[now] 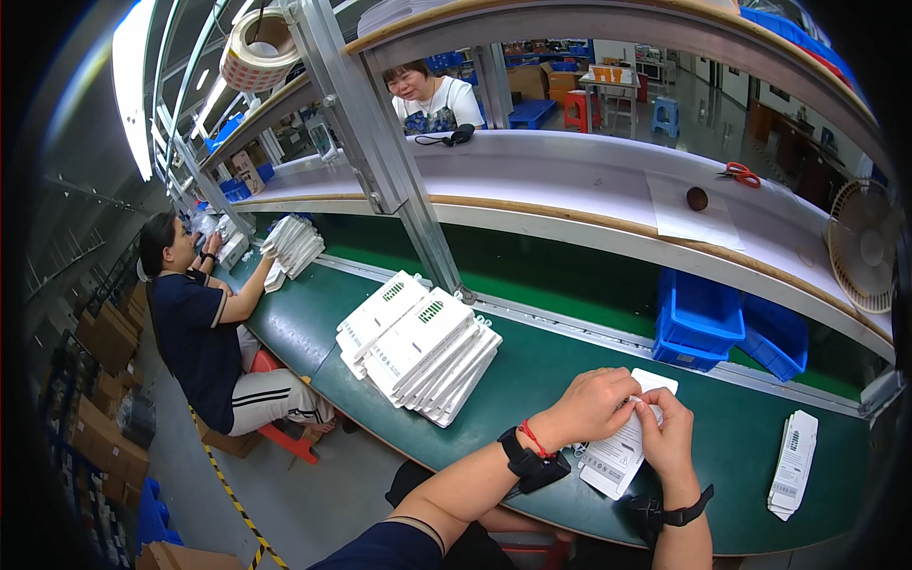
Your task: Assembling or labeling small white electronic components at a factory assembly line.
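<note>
In front of me a flat white printed box [613, 460] lies on the green table [532, 380]. My left hand [597, 407] is over its left side, fingers curled inward. My right hand [668, 435] is over its right side, and the fingertips of both hands meet above the box. Both hands are closed in a pinch; what lies between the fingers is too small and hidden to name. A little white cord shows beside my left wrist. To the left stands a big pile of similar white boxes [423, 342]; a smaller stack [793, 465] lies at the far right.
Blue plastic bins [698, 318] stand at the table's back edge. A metal post [370, 142] carries a shelf [570, 176] with red-handled scissors [738, 174], a round brown object [697, 199] and a fan [860, 242]. A co-worker [199, 323] sits left, handling white boxes; another person is behind the shelf.
</note>
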### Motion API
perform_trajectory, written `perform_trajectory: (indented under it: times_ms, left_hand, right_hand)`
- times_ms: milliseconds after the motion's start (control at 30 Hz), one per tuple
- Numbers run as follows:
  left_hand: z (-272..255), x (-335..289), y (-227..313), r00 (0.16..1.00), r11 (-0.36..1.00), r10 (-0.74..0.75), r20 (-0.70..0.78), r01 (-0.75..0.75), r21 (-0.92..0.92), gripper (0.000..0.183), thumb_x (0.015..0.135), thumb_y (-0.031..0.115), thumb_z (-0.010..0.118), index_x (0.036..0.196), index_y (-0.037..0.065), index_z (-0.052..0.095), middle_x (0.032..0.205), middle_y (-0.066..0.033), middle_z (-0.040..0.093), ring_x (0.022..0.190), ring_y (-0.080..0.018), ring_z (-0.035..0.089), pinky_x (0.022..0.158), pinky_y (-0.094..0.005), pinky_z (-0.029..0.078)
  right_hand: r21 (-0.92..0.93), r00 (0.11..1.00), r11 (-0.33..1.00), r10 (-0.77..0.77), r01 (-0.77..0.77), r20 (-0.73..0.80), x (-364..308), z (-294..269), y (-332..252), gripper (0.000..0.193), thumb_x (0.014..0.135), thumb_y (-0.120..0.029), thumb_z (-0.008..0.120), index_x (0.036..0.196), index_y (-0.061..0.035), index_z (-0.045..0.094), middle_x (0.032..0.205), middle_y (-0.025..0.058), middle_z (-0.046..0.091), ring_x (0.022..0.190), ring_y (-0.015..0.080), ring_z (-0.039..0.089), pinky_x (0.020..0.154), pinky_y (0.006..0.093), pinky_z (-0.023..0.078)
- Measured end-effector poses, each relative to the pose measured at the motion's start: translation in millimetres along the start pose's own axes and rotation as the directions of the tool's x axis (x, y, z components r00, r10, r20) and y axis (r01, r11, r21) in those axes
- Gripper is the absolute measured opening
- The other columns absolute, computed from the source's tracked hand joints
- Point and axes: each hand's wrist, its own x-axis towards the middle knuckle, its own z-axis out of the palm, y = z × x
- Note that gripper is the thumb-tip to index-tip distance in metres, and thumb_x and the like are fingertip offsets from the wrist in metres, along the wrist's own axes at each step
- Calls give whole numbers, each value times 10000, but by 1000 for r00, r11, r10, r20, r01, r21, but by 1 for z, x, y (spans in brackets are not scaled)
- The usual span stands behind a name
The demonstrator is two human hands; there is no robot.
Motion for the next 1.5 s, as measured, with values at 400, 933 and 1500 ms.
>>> perform_trajectory:
  times_ms: [400,933,1500]
  left_hand:
    - [-2,3,0,1000,1000,-5,-17,5,-18,119,773,139,649,827,37,623,765,-106,591,703,-295,586,631,-379,467]
    - [6,-2,-11,990,984,-138,-1,137,-115,55,767,80,643,789,31,636,735,-113,607,612,-239,606,548,-326,488]
    - [4,-5,-15,875,728,-467,127,462,-507,83,836,65,669,856,-14,656,753,10,625,630,-15,496,555,-172,412]
  right_hand:
    - [-2,1000,1000,-16,16,-14,4,-2,1,54,831,-53,614,830,0,609,723,148,648,646,243,645,609,317,482]
    - [130,999,991,-19,24,-43,-1,-2,-6,725,821,-14,569,1446,-52,204,1100,231,609,975,327,634,827,349,487]
    - [456,963,863,116,-218,243,-4,-3,3,250,862,-55,610,1094,38,591,935,91,673,843,107,610,719,271,502]
